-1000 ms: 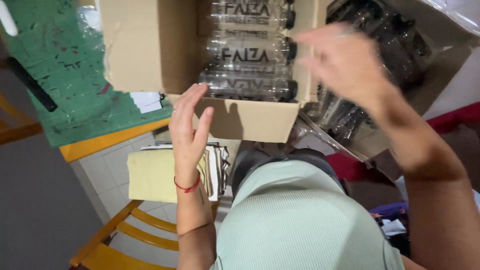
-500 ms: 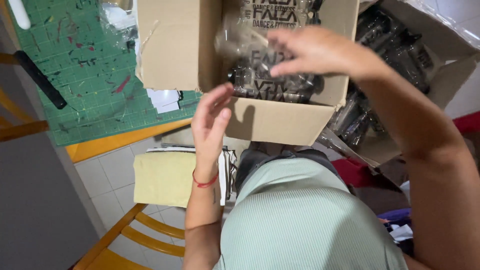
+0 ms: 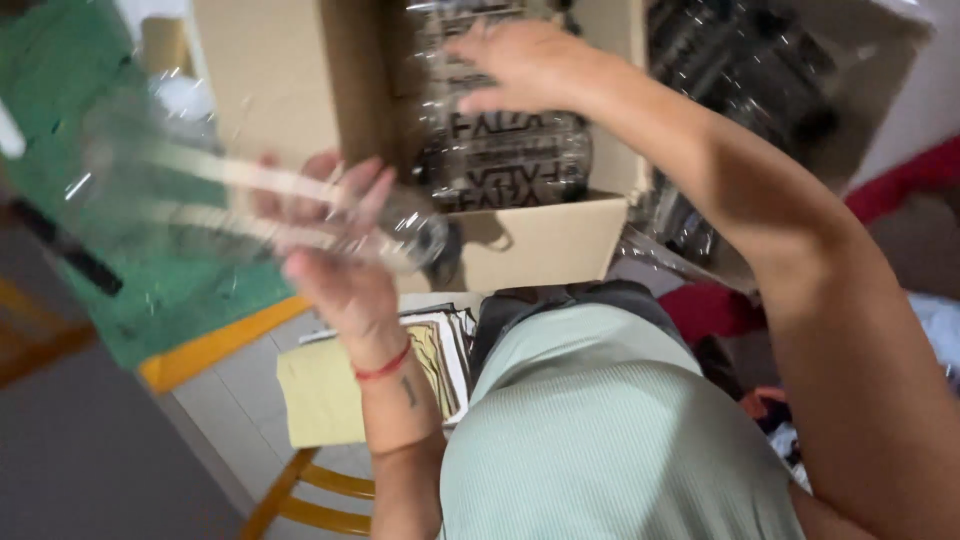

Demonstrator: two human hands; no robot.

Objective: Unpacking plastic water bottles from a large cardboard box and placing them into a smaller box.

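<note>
My left hand (image 3: 335, 245) is closed around a clear plastic bottle (image 3: 230, 205) that lies sideways and blurred, its dark cap end (image 3: 432, 240) pointing right toward the box. My right hand (image 3: 525, 62) reaches into an open cardboard box (image 3: 545, 240), fingers spread over several clear bottles with dark lettering (image 3: 505, 165) packed inside; whether it grips one I cannot tell. A red string circles my left wrist.
A green cutting mat (image 3: 60, 180) covers a yellow-edged table (image 3: 215, 350) on the left. A second box of dark bottles (image 3: 740, 70) stands at the right. Below lie a yellow pad with papers (image 3: 330, 390) on a yellow wooden chair (image 3: 310, 490).
My left hand, empty before, now holds a clear bottle out to the left of the box. My right hand has moved left, deeper over the bottles.
</note>
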